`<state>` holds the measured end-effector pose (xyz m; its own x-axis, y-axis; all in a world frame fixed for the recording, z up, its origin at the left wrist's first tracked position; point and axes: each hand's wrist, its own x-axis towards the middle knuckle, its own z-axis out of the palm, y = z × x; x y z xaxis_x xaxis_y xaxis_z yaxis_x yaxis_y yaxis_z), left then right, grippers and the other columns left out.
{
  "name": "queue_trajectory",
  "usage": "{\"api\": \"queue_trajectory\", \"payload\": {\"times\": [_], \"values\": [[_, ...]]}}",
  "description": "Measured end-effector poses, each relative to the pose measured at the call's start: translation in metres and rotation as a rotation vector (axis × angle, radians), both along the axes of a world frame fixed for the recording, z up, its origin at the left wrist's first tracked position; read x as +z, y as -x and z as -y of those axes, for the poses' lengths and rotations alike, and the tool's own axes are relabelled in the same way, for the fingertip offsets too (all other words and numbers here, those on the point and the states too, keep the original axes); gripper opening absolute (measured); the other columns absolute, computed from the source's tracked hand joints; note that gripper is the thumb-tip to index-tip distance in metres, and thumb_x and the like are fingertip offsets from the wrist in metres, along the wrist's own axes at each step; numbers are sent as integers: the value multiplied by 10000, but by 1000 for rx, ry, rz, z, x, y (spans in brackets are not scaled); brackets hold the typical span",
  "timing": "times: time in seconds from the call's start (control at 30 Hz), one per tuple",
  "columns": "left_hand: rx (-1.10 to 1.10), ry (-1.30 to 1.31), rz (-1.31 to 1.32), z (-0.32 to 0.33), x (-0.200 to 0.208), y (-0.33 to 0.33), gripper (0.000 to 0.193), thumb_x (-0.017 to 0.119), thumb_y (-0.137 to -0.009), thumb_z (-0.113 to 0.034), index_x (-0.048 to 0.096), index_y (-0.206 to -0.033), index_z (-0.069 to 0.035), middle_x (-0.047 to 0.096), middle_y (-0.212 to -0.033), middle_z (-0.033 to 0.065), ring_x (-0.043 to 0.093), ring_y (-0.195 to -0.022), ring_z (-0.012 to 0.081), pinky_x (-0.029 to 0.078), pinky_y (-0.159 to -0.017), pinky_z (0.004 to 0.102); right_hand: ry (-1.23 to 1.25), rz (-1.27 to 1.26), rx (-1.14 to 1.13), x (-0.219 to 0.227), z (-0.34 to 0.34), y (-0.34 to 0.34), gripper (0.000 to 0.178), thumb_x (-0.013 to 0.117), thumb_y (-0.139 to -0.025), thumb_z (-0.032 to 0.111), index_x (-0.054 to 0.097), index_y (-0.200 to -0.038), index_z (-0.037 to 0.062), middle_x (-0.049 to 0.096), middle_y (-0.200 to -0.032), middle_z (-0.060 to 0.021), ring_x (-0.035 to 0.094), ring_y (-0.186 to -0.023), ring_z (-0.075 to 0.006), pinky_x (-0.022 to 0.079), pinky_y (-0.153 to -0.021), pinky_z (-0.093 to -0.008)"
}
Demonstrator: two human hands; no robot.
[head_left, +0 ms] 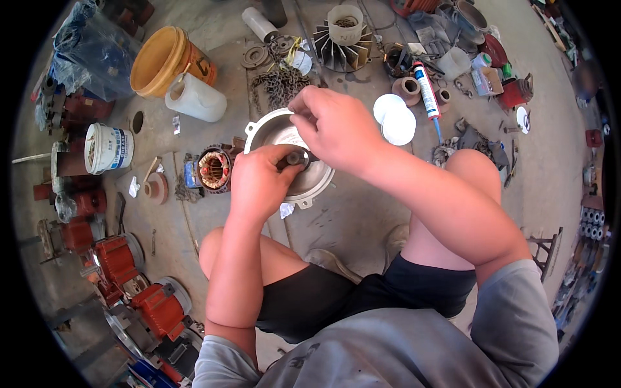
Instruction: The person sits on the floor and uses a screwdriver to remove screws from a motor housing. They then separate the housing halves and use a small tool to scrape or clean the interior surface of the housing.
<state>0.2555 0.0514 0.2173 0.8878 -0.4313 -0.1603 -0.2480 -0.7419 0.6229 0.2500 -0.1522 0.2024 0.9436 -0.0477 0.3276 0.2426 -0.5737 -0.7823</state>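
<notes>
In front of me a round grey metal motor end cover point(316, 192), with lugs on its rim, lies with its hollow side up. My left hand point(257, 176) reaches over its left edge. Thumb and forefinger close round a small dark cylindrical metal part point(295, 157) at the cover's centre; whether that part is loose or fixed I cannot tell. Above the far right of the cover hangs my right hand point(339, 126), its fingers curled into a pinch near the rim. What those fingertips hold, if anything, is hidden.
A motor stator with copper windings point(215, 170) sits left of the cover. Beyond lie a chain point(279, 85) and a finned fan wheel point(339, 53). White discs point(398, 124) and a sealant tube point(427, 92) are at right. Buckets point(155, 61) and red motors point(158, 310) line the left.
</notes>
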Motion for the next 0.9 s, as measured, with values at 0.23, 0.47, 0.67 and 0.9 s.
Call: {"api": "queue_trajectory", "payload": {"times": [0.23, 0.47, 0.67, 0.9], "values": [[-28, 21, 94, -6, -7, 1, 350, 922, -870, -124, 871, -1211, -67, 856, -1108, 171, 826, -969, 340, 637, -891, 416, 199, 110, 292, 14, 19, 61, 142, 797, -949, 153, 697, -1043, 117, 694, -882, -85, 745, -830, -344, 604, -703, -480], [-35, 48, 155, -6, -8, 1, 317, 955, -848, -134, 891, -1157, -101, 859, -1056, 152, 812, -861, 324, 639, -820, 407, 298, 229, 389, 9, 28, 79, 141, 807, -874, 134, 695, -959, 129, 613, -822, -35, 709, -759, -257, 588, -638, -422], [-44, 22, 126, -4, -5, -1, 319, 954, -850, -158, 895, -1159, -105, 856, -1061, 160, 806, -843, 336, 641, -815, 412, 284, 258, 425, 8, 23, 76, 157, 790, -854, 132, 717, -992, 118, 698, -913, -32, 748, -823, -248, 615, -666, -403], [-47, 53, 135, -6, -6, -1, 318, 952, -848, -156, 894, -1153, -91, 858, -1073, 162, 813, -887, 335, 639, -833, 414, 277, 261, 471, 6, 23, 75, 160, 785, -868, 136, 725, -1015, 116, 779, -1048, -23, 780, -871, -238, 642, -683, -388]]}}
